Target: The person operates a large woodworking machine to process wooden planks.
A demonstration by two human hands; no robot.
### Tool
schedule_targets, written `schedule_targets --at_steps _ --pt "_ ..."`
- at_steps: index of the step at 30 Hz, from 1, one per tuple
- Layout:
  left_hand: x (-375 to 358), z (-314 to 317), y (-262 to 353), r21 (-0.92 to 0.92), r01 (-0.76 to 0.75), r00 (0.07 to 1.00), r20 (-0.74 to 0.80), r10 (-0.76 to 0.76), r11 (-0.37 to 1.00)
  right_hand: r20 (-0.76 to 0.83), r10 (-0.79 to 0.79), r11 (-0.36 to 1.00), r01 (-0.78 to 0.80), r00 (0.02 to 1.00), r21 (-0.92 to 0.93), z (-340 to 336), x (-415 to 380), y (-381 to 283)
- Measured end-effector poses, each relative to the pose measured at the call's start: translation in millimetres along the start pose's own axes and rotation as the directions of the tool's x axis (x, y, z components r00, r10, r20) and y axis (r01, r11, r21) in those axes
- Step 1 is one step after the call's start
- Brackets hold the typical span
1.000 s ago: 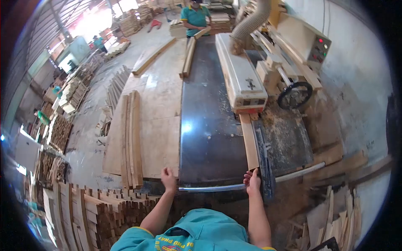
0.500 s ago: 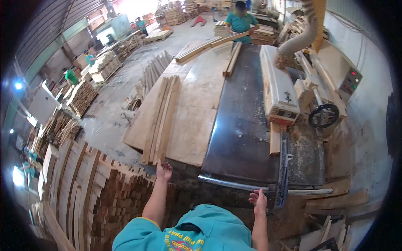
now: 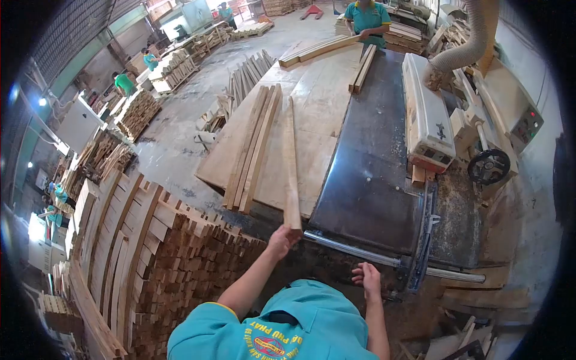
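My left hand (image 3: 281, 242) is closed around the near end of a long wooden strip (image 3: 291, 174). The far part of that strip lies over the pale wooden tabletop, with its near end past the edge. Left of it, several more wooden strips (image 3: 253, 150) lie side by side on the same table. My right hand (image 3: 367, 277) hovers in front of the dark machine bed (image 3: 366, 198), near the metal bar (image 3: 354, 249). Its fingers are apart and a little curled, with nothing in them. A short wood end (image 3: 418, 175) sticks out beneath the machine's white housing (image 3: 429, 120).
A black handwheel (image 3: 489, 167) and a ribbed hose (image 3: 462, 57) are on the machine at right. A co-worker (image 3: 369, 21) stands at the table's far end by more strips (image 3: 321, 49). A large stack of wood (image 3: 186, 258) rises on my left.
My left hand has moved right, drawing one strip away from the others. The wood end under the housing now sticks out less. The view has shifted, and my right hand remains empty.
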State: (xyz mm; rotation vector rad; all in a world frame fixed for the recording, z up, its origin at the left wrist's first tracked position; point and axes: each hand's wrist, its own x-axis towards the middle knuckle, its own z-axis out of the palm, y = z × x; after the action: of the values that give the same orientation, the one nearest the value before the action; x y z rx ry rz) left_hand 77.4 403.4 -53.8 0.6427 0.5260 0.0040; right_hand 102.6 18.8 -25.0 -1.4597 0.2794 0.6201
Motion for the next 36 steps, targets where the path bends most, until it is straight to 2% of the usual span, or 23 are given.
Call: schedule_targets --at_steps 2,4,6,8,10,12,13,14,15,16,17,18,19,21,23,24,26,27,28,29,30,32,36 --pt "-18 30 -19 0.123 0.052 0.998 0.010 -0.054 0.991 0.068 -0.011 0.999 0.014 0.998 -0.044 17 5 -12" --pt "-34 54 -33 0.300 0.164 0.986 -0.015 -0.167 0.940 0.212 -0.049 0.989 0.076 0.976 -0.123 35 10 -23" --pt "-52 76 -43 0.392 0.252 0.962 0.000 -0.274 0.885 0.248 -0.092 0.989 0.117 0.964 -0.091 53 11 -32" --pt "-65 84 -59 0.488 0.254 0.941 0.074 -0.329 0.835 0.280 -0.135 0.986 0.157 0.950 -0.057 55 10 -26" --pt "-72 92 -65 0.702 0.144 0.903 0.195 -0.383 0.698 0.250 -0.266 0.960 0.279 0.931 -0.017 55 6 -19" --pt "-60 86 -70 0.838 0.066 0.851 0.237 -0.470 0.542 0.203 -0.255 0.966 0.260 0.946 0.003 39 -5 -14" --pt "-46 79 -76 0.870 -0.092 0.907 0.273 -0.319 0.484 0.147 -0.250 0.967 0.254 0.957 -0.008 22 -8 1" --pt "-41 83 -78 0.887 -0.237 0.932 0.323 -0.166 0.397 0.088 -0.244 0.969 0.246 0.966 -0.019 11 -17 7" --pt "-34 87 -79 0.885 -0.195 0.975 0.221 -0.014 0.423 0.040 -0.272 0.962 0.271 0.961 0.027 -3 -30 13" --pt "-14 82 -83 0.907 -0.302 0.949 0.257 0.184 0.292 0.024 -0.270 0.963 0.269 0.963 0.031 -17 -41 20" --pt "-10 100 -74 0.878 -0.176 0.982 0.126 0.140 0.444 -0.051 -0.288 0.957 0.290 0.956 0.021 -35 -53 31" --pt "4 101 -73 0.935 -0.227 0.964 0.176 0.199 0.272 -0.129 -0.304 0.951 0.308 0.944 0.009 -50 -67 43" --pt "12 111 -73 0.915 -0.265 0.962 0.227 0.155 0.304 -0.157 -0.298 0.953 0.304 0.941 0.013 -61 -84 50" --pt "11 128 -87 0.892 -0.301 0.953 0.292 0.080 0.338 -0.326 -0.250 0.958 0.282 0.912 0.053 -80 -119 67" --pt "4 142 -111 0.922 -0.222 0.945 0.283 -0.161 0.317 -0.426 -0.226 0.963 0.268 0.876 0.040 -93 -147 93" --pt "-1 145 -123 0.922 -0.229 0.935 0.297 -0.193 0.312 -0.491 -0.211 0.967 0.254 0.846 0.023 -99 -162 107" --pt "-9 147 -147 0.879 -0.392 0.852 0.458 -0.253 0.271 -0.547 -0.177 0.971 0.235 0.818 0.036 -100 -191 131" --pt "-11 151 -157 0.847 -0.441 0.810 0.518 -0.276 0.296 -0.575 -0.071 0.967 0.199 0.815 0.162 -94 -209 136" --pt "-15 162 -160 0.845 -0.445 0.795 0.526 -0.303 0.297 -0.588 0.036 0.944 0.167 0.808 0.286 -89 -224 141" --pt "-19 174 -161 0.887 -0.414 0.806 0.462 -0.370 0.206 -0.567 -0.029 0.926 0.235 0.823 0.294 -88 -234 158" --pt "-22 187 -162 0.916 -0.386 0.815 0.393 -0.426 0.107 -0.587 -0.019 0.923 0.241 0.809 0.301 -87 -246 174" --pt "-22 207 -173 0.916 -0.384 0.801 0.393 -0.452 0.117 -0.610 0.097 0.958 0.092 0.787 0.271 -79 -262 180" --pt "-12 230 -204 0.897 -0.427 0.764 0.424 -0.487 0.113 -0.642 0.104 0.940 0.135 0.760 0.313 -70 -266 182"
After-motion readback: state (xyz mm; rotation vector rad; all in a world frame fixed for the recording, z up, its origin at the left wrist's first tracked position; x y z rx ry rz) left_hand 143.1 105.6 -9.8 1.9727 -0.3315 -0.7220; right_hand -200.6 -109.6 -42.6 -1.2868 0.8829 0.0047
